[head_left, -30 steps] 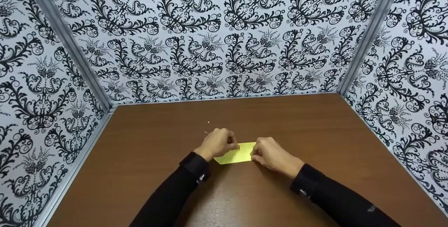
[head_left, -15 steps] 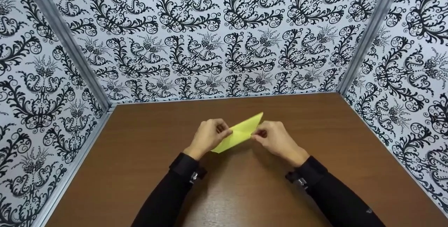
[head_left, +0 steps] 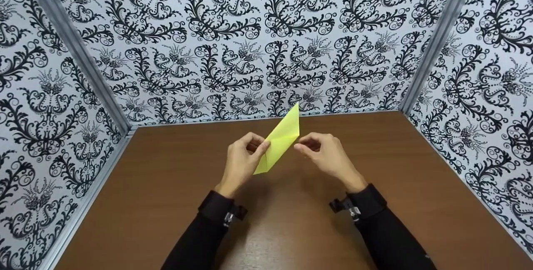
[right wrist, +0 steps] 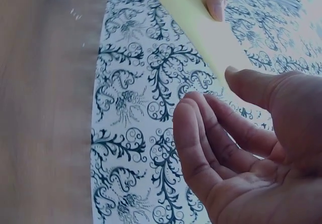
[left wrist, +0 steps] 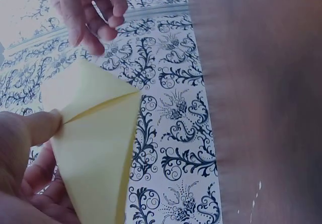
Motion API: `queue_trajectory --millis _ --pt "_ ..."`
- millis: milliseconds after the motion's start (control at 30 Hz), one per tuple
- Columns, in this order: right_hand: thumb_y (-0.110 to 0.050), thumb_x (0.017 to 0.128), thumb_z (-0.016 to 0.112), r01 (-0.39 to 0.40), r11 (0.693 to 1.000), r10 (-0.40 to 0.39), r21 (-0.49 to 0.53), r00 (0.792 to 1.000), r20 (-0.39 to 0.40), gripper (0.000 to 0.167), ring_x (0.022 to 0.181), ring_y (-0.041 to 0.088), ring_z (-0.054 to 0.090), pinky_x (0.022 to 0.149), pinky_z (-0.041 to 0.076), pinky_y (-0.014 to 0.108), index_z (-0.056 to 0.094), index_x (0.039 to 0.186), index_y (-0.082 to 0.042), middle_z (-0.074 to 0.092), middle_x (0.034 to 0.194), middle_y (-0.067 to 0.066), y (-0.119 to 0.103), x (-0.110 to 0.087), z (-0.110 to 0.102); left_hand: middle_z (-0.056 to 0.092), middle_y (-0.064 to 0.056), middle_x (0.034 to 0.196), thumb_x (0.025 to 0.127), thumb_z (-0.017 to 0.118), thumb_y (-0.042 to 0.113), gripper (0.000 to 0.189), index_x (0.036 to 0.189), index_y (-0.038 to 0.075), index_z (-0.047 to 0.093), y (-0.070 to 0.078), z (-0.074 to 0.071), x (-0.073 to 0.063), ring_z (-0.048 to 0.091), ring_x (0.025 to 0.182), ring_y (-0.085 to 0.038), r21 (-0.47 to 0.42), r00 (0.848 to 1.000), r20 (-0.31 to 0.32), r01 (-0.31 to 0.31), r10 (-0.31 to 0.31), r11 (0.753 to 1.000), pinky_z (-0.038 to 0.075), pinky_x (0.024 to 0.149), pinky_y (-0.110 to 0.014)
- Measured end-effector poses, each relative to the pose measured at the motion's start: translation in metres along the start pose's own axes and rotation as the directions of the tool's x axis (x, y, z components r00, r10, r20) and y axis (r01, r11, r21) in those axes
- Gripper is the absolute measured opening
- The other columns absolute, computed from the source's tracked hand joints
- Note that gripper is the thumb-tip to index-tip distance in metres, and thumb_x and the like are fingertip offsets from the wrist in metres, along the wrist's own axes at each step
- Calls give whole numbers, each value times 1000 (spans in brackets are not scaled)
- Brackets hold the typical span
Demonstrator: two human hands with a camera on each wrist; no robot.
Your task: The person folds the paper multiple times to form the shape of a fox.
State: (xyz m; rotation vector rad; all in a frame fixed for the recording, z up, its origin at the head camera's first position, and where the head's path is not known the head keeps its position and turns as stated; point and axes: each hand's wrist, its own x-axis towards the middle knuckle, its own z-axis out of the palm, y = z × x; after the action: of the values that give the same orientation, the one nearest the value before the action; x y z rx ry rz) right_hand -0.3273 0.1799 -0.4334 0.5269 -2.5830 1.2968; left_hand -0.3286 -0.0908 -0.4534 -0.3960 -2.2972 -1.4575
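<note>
A folded sheet of yellow paper (head_left: 283, 135) is held up above the table, slanting from lower left to a point at upper right. My left hand (head_left: 242, 157) pinches its left edge, thumb on the near face and fingers behind. In the left wrist view the paper (left wrist: 98, 158) shows a folded flap whose crease line starts at the left thumb (left wrist: 45, 126). Apart from the paper's right corner is my right hand (head_left: 331, 155), its fingers loosely bent and holding nothing. The right wrist view shows a gap between its thumb (right wrist: 251, 85) and fingers.
Under the hands lies a brown wooden table (head_left: 166, 203). Black-and-white patterned panels (head_left: 233, 53) rise at the back and both sides, with grey metal posts (head_left: 79, 53) at the corners. A few small pale specks (right wrist: 75, 14) show on the tabletop.
The paper has been lifted from the table and turned to a steep slant. My left hand keeps its pinch while my right hand has let go of the paper's right side.
</note>
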Motion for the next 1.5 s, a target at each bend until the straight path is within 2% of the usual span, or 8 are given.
queue_trajectory --millis 200,333,500,733,1033,1267,1367,1500 --pt "-28 110 84 -15 990 4 141 997 76 31 87 15 79 79 67 25 83 129 -4 86 104 11 -3 -1 7 82 -7 93 109 86 27 15 108 12 83 2 2 -5 72 80 -12 -111 999 -34 -19 16 994 60 74 -22" --pt "-28 110 84 15 986 -32 165 994 102 27 85 13 77 79 68 30 84 123 -5 86 103 14 -3 -2 15 83 -7 94 108 86 25 13 108 12 83 2 6 -9 71 78 -13 -147 999 -40 -27 21 989 59 72 -22" --pt "-26 109 86 30 975 -60 219 989 132 24 82 16 73 74 60 22 85 113 -2 84 99 21 -1 -3 26 82 -5 95 109 86 26 12 109 14 84 2 12 -14 71 78 -13 -181 1000 -7 -30 29 983 60 71 -24" --pt "-19 106 88 39 953 -69 299 993 91 18 75 15 70 69 57 21 88 107 -1 80 89 21 1 -2 29 81 -5 94 109 86 25 12 107 14 82 1 9 -16 71 79 -12 -197 999 43 -17 26 980 60 73 -25" --pt "-14 105 88 93 928 -120 360 991 55 12 66 7 61 63 49 19 90 100 -4 70 74 0 -3 -3 22 82 -5 94 107 88 25 12 107 14 85 3 0 -10 70 81 -14 -207 991 127 -10 37 978 56 74 -25" --pt "-17 102 92 42 931 -67 363 996 57 9 64 6 58 61 45 18 95 102 -8 77 76 7 -3 -6 22 85 -4 92 104 92 26 9 102 17 91 5 -2 -14 70 77 -10 -237 991 130 0 31 972 53 70 -21" --pt "-19 102 93 4 922 -23 388 999 44 13 73 7 66 69 54 19 95 106 -8 85 87 9 -5 -6 22 86 -4 92 103 93 26 8 101 18 92 7 -3 -14 71 77 -11 -234 992 121 -8 37 972 53 70 -21" --pt "-14 104 90 -58 867 29 494 997 66 20 90 13 85 88 72 33 91 114 3 90 105 18 -5 -4 23 88 -5 93 103 93 25 8 102 17 93 9 -3 -12 73 78 -15 -229 992 115 -15 42 973 54 70 -20"
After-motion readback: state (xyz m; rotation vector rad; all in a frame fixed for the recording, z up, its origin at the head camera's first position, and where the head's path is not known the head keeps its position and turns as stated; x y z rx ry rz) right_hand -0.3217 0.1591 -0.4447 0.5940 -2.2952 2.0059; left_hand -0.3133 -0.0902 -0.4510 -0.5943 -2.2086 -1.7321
